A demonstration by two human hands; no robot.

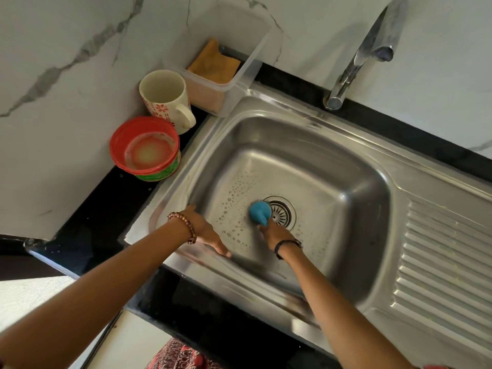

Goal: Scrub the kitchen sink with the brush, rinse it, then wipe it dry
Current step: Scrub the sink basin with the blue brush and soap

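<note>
Left hand (206,230) flat on sink (332,145) rim; right hand (277,235) grips brush (259,211) beside drain (281,213).

Patterned mug (164,98) at eleven o'clock, red bowl (145,147) just below, clear container (226,86) holding orange cloth (213,65)

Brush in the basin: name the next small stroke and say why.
Probably sweep the brush left, away from the drain. The right hand holds it at the drain's edge, and soap bubbles dot the floor on that side; the left hand braces on the sink rim.
</note>
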